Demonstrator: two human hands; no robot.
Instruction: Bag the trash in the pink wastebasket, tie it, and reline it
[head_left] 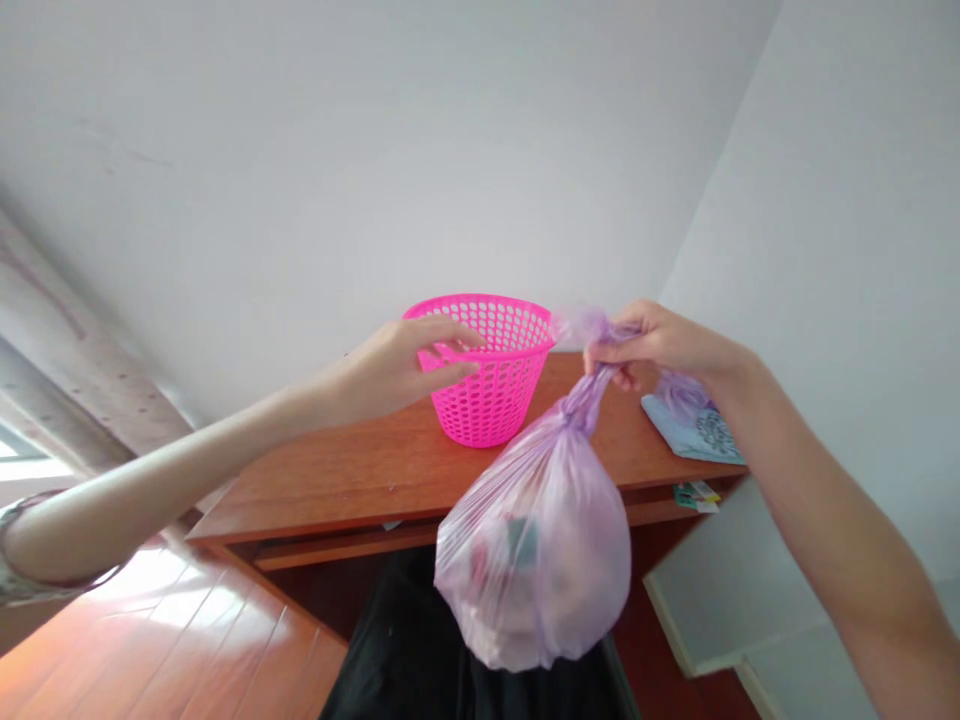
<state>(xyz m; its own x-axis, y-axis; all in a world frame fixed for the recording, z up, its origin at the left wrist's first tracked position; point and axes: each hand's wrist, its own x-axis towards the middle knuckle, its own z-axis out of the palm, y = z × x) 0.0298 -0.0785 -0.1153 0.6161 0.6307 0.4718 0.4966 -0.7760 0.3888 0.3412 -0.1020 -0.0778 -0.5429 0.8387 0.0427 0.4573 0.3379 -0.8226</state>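
A thin, see-through purple plastic bag [555, 560] hangs full and knotted at its neck, in front of the desk's edge. My right hand [645, 345] grips it by the twisted top above the knot. Pale, reddish and dark green contents show dimly through the plastic. My left hand [420, 360] is empty, its fingers apart, in front of the left rim of a pink perforated basket [491, 400]. The basket stands upright on the desk; the fingers overlap it in view, and I cannot tell whether they touch it.
The brown wooden desk [337, 475] stands against a pale wall. On its right lie a light blue patterned packet [694, 435] and more purple plastic [682, 392]. Small cards [697, 495] sit in the shelf below. A curtain [67, 340] hangs at left.
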